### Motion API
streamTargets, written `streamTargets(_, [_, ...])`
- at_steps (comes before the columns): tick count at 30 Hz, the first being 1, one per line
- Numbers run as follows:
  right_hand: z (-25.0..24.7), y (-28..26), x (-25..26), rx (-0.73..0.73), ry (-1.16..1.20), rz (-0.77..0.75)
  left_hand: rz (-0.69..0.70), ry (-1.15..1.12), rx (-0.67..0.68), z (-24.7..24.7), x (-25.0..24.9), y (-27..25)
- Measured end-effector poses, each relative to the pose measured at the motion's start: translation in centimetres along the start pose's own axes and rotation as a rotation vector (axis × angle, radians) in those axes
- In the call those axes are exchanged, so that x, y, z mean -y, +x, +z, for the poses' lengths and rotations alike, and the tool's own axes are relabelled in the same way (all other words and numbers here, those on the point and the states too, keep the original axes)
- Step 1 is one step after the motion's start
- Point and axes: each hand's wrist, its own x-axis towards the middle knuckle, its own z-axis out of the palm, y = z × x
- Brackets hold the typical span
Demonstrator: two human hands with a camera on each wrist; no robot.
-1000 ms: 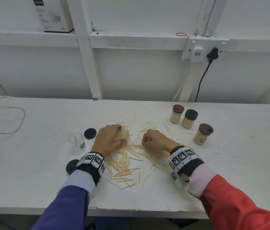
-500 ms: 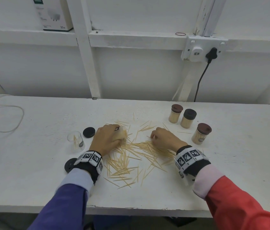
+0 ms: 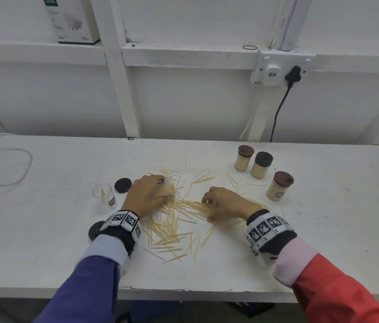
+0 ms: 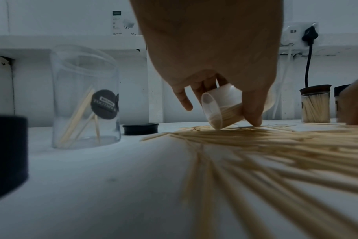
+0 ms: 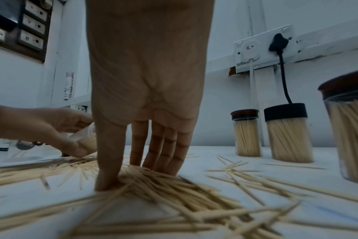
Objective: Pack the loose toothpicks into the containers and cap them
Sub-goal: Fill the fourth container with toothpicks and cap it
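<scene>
Toothpicks [image 5: 174, 186] under right hand [image 5: 147, 97]; left wrist view shows container's [image 4: 221, 106] base.

The left arm wears a dark blue-purple sleeve [image 3: 86, 283] ending in a pale blue cuff [image 3: 104, 249]. The right arm wears a red sleeve [image 3: 337, 297] ending in a pale pink cuff [image 3: 295, 259]. Each wrist carries a black band: the left wristband [image 3: 123, 221] and the right wristband [image 3: 267, 227] are both faced with white blocks printed with black square-patterned markers.
</scene>
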Motion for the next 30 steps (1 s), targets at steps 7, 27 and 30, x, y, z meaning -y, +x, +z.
streamTargets(7, [-0.4,-0.2,0.1,-0.068,-0.036,-0.040,-0.016,-0.014,0.015,-0.2,-0.2,-0.2])
streamTargets(27, [1.4,0.7,1.5,-0.065,-0.377,-0.071,-0.004,-0.021,0.022,-0.2,-0.4,-0.2])
streamTargets(30, [1.6,0.9,1.4,-0.075,-0.361,-0.068,0.015,-0.028,0.009,-0.1,-0.6,-0.4])
